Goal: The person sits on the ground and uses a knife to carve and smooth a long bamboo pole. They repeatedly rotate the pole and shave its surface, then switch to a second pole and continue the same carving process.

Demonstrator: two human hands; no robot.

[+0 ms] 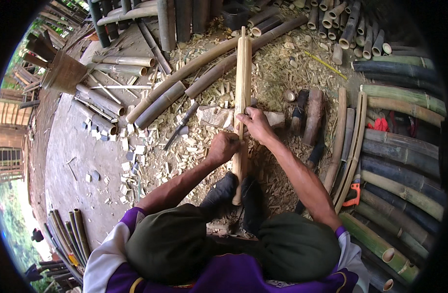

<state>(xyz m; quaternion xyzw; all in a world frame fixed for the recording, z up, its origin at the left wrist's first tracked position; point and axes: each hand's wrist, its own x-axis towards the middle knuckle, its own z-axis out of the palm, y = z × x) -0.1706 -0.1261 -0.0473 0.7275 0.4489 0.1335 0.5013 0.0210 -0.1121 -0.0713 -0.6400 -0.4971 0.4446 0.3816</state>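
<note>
A long, pale stripped bamboo piece (242, 78) points away from me, its near end between my dark-shod feet (220, 193). Midway along it, my right hand (257, 124) grips its right side, thumb across the top. Lower down, my left hand (224, 148) is closed in a fist against its left side; what the fingers hold, if anything, is hidden. Under the bamboo piece lies a rough wooden block (215, 117) across its line. Left of the block, a dark-bladed knife (181, 127) rests on the chips, apart from both hands.
Wood chips (277, 73) cover the ground. Bamboo poles (160, 105) lie ahead to the left, and more bamboo (404, 141) is stacked at right. An orange-handled saw (353, 195) leans there. A short log (313, 117) and a yellow strip (326, 66) lie ahead right.
</note>
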